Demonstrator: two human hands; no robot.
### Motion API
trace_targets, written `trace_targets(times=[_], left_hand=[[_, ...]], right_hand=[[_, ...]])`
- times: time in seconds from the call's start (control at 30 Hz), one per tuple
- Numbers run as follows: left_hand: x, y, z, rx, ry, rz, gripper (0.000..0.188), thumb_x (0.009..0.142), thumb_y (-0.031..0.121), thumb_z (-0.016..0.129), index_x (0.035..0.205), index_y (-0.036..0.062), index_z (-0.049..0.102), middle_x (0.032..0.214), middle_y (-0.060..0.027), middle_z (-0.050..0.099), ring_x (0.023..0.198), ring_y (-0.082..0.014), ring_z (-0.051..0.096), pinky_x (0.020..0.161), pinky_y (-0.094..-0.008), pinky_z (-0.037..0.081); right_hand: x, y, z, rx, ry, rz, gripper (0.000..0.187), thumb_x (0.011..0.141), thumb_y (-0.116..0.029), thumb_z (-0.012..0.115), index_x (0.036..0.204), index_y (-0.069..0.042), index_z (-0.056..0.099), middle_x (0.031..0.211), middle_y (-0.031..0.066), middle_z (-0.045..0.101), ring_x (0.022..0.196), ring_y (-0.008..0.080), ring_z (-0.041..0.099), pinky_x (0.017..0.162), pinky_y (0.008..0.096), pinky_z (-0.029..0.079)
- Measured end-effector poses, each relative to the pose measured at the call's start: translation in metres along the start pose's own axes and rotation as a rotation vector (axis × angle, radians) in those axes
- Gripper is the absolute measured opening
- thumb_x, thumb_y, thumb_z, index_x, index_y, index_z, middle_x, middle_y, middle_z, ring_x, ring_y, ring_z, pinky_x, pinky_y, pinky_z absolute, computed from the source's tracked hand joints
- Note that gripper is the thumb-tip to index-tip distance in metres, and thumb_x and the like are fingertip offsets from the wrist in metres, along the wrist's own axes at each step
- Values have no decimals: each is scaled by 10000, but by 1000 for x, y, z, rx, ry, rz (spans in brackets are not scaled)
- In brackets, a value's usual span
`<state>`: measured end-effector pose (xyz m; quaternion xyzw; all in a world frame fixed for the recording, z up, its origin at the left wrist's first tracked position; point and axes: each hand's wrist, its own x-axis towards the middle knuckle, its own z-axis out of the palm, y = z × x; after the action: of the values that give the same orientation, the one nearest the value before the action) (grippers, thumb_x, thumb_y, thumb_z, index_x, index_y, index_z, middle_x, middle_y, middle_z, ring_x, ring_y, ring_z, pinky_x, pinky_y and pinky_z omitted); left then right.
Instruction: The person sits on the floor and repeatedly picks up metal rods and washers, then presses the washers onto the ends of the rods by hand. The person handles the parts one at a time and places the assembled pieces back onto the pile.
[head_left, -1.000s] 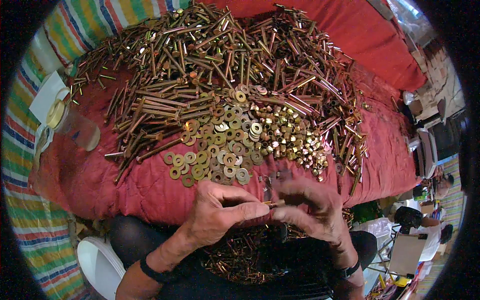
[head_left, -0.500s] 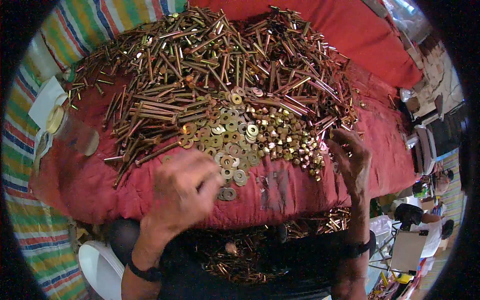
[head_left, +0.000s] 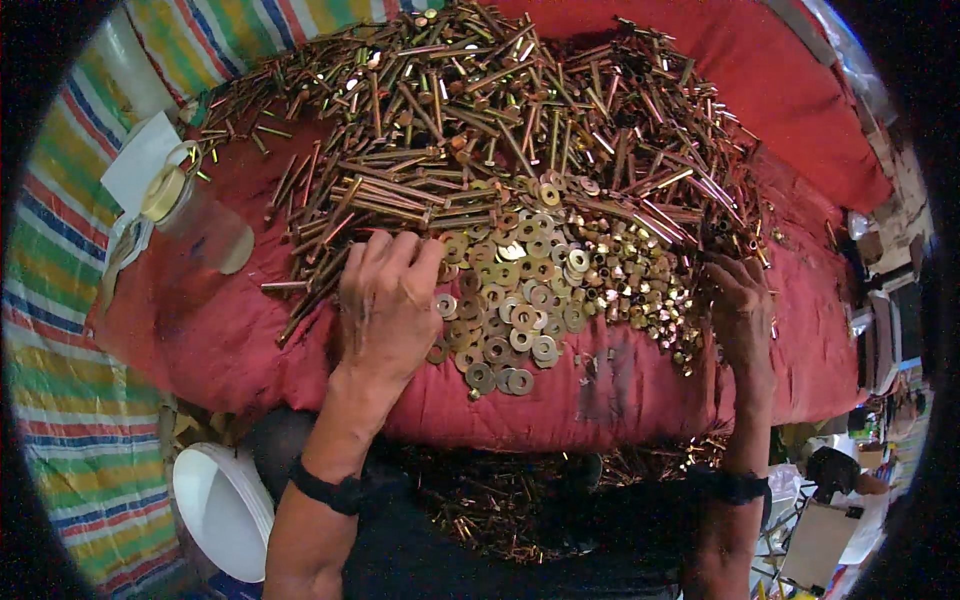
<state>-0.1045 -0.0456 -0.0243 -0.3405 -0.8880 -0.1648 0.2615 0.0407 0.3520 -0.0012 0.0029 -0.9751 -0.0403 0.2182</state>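
My left hand [head_left: 388, 305] is over the left edge of the washers, by the front end of the bolt pile. Its fingers lie close together and bend down, their tips partly hidden among the metal. Brassy washers [head_left: 522, 318] lie loosely heaped beside it. To their right sits a heap of small nut-like metal pieces [head_left: 645, 285]. My right hand [head_left: 740, 310] is at the right end of that heap, its fingers curled in by the bolts; what they grip cannot be seen. Long coppery bolts [head_left: 520, 110] form a wide pile behind both hands.
Everything rests on a red padded cloth surface [head_left: 290, 365]. A clear jar [head_left: 215, 235] with a yellowish lid lies at the left. A white tub [head_left: 222, 505] stands low left. More bolts [head_left: 500, 510] lie below the front edge. A person [head_left: 865, 500] is at the far right.
My left hand, blurred and nearer me before, has moved forward to the bolts and washers. My right hand has shifted slightly inward toward the small pieces. The whole view has swung a little.
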Motion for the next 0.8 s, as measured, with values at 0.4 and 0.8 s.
trace_targets(times=[0.4,0.8], left_hand=[[-8,9,-4,55,-47,-87,211,752,103,714,956,50,696,923,-126,625,904,-343,618,771,-471,508],[-24,-15,-40,-233,-333,-89,307,753,89,684,1048,18,728,1146,-178,673,1081,-369,633,985,-453,534]], right_hand=[[12,-36,-21,187,292,108,183,871,-8,645,1046,16,693,1014,140,723,889,260,691,794,354,539],[22,-190,-8,777,-178,251,272,886,-152,774,1076,32,709,808,149,699,721,251,695,685,365,551]])
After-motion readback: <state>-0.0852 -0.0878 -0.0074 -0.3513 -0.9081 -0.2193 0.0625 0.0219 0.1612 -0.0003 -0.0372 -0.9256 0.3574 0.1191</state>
